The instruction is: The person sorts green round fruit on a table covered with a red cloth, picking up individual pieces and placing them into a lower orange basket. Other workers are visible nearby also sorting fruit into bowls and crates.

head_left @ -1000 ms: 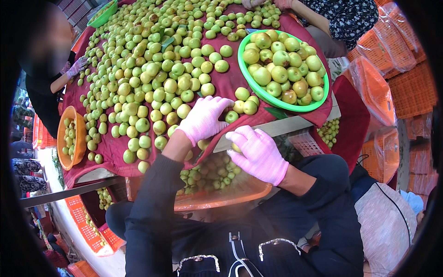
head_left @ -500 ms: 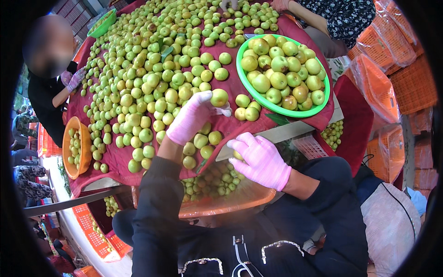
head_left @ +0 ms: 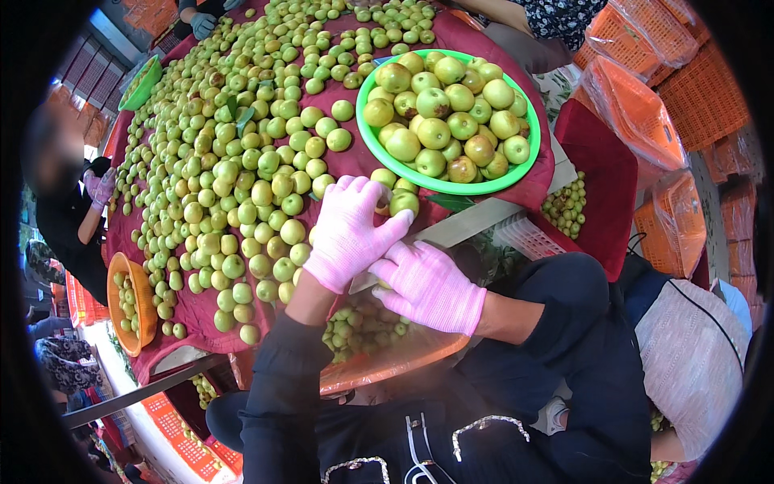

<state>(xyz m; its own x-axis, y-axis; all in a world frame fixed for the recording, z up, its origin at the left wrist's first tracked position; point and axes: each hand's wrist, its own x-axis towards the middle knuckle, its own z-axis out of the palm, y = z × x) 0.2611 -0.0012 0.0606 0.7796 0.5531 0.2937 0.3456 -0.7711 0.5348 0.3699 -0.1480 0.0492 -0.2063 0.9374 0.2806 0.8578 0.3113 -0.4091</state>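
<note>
My left hand (head_left: 348,232), in a pink-striped glove, is at the table's near edge, thumb and fingers closing about a green jujube (head_left: 403,202). Two more jujubes (head_left: 384,177) lie against its fingertips, beside the bright green basin (head_left: 528,153) heaped with the same fruit. Just below and to the right, my right hand (head_left: 429,289), gloved alike, is closed with its fingers bent down. A sliver of a jujube (head_left: 384,284) shows under them. The hands nearly touch. Beneath them, an orange plastic-lined basket (head_left: 403,363) holds many jujubes.
Loose jujubes (head_left: 234,185) cover much of the red cloth (head_left: 193,323). An orange basin (head_left: 147,302) stands at the left edge, a green basin (head_left: 142,85) at the far left. Other people work around the table. Orange crates (head_left: 637,113) are stacked at the right.
The view has shifted right. My left hand, which held up a jujube, has come down to the jujubes beside the green basin, nearer my right hand. My right hand's fingers remain bent.
</note>
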